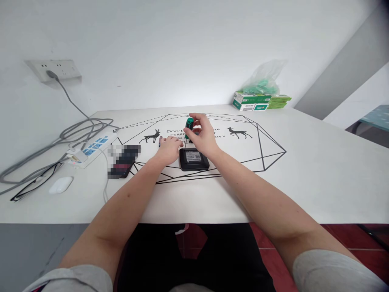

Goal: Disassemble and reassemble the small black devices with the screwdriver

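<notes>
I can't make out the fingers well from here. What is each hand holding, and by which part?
The right hand pinches a green piece by its top. The left hand rests on the table; any hold cannot be told.

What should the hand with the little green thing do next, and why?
Probably lower it a little toward the black box. The right hand pinches the small green piece just above and behind the box, while the left hand rests on the table beside the box, seemingly steadying it.

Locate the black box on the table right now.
Head view: the black box lies flat mid-table on the line drawing, just under the right hand, with the left hand beside it.
</notes>
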A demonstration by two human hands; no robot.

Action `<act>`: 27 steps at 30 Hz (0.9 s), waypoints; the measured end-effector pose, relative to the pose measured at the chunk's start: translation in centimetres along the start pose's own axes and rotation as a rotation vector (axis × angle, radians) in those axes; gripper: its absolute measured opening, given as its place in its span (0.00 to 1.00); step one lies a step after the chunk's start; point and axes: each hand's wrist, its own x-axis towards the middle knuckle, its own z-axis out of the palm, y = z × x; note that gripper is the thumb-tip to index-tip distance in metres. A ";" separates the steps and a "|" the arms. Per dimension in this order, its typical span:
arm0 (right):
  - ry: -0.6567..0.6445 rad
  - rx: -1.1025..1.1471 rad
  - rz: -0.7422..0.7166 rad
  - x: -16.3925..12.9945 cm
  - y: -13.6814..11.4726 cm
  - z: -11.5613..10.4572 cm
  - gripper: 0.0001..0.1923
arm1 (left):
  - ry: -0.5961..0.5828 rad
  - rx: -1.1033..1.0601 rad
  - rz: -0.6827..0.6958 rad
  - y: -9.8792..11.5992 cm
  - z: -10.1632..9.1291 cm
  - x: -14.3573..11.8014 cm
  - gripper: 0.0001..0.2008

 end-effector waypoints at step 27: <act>-0.111 0.101 0.014 -0.1 0.0 0.3 0.21 | -0.020 0.041 0.017 0.3 0.0 0.0 0.22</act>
